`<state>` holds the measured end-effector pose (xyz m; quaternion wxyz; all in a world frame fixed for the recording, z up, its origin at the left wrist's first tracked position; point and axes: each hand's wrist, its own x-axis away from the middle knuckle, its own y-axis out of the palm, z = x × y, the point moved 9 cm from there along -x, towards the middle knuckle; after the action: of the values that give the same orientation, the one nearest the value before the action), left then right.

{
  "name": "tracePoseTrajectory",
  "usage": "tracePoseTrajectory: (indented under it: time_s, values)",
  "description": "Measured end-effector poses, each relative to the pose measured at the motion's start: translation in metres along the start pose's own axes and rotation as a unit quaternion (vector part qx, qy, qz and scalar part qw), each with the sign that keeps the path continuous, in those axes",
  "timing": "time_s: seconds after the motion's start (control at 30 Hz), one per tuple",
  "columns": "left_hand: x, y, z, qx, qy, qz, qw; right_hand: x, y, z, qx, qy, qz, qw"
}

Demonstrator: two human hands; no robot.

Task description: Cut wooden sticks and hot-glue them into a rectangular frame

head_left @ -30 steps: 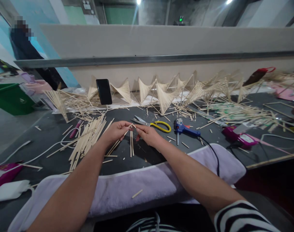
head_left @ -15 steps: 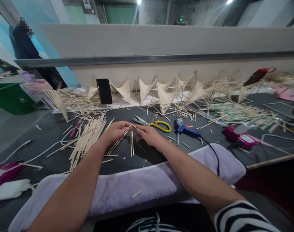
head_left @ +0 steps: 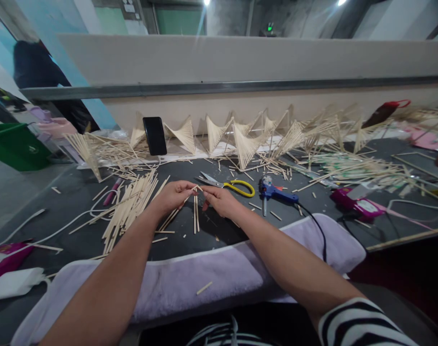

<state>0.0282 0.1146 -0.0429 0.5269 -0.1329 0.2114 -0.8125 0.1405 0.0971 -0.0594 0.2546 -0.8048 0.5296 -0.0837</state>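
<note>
My left hand (head_left: 174,196) and my right hand (head_left: 221,199) meet over the dark table. Each is closed in a pinch on thin wooden sticks (head_left: 196,187), whose ends join in a peak between my fingertips. Most of those sticks' length is hidden by my fingers. Just below my hands, a pair of pale sticks (head_left: 196,218) lies on the table. A thick pile of loose sticks (head_left: 128,206) spreads left of my left hand. Beyond my right hand are scissors (head_left: 237,186) with yellow handles and a blue glue gun (head_left: 276,193).
Several fan-shaped stick structures (head_left: 246,144) line the back, beside an upright black phone (head_left: 154,136). A lilac towel (head_left: 204,278) covers the front edge under my forearms. A magenta tool (head_left: 358,204) lies right. A person in dark clothes (head_left: 39,67) stands far left.
My hands keep the same pinch on the sticks with hardly any movement. The person at the far left has shifted posture.
</note>
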Motion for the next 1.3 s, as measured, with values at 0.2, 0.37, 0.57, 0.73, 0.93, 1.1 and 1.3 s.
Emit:
tracePoseTrajectory:
  time_s: [0.2, 0.37, 0.57, 0.73, 0.93, 1.1, 1.3]
  values:
    - [-0.001, 0.001, -0.002, 0.008, -0.007, -0.003, 1.000, 0.001, 0.003, 0.003, -0.007, 0.014, -0.011, 1.000]
    - [0.000, 0.001, -0.002, 0.007, -0.013, 0.001, 1.000, 0.000, 0.006, 0.007, -0.018, 0.025, -0.023, 0.999]
    - [-0.001, 0.003, -0.002, 0.005, -0.021, 0.002, 1.000, -0.001, 0.009, 0.012, -0.039, 0.038, -0.034, 0.998]
    - [-0.001, 0.003, -0.003, 0.000, -0.023, 0.002, 1.000, -0.001, 0.009, 0.011, -0.050, 0.047, -0.042, 0.997]
    - [-0.001, 0.003, -0.002, -0.014, -0.019, 0.011, 1.000, 0.000, 0.009, 0.010, -0.072, 0.057, -0.050, 0.994]
    - [-0.001, 0.004, 0.000, -0.024, -0.021, 0.018, 0.999, 0.000, 0.009, 0.012, -0.074, 0.069, -0.054, 0.993]
    - [-0.003, 0.004, -0.003, -0.031, -0.015, 0.021, 0.999, 0.000, 0.010, 0.012, -0.077, 0.071, -0.062, 0.993]
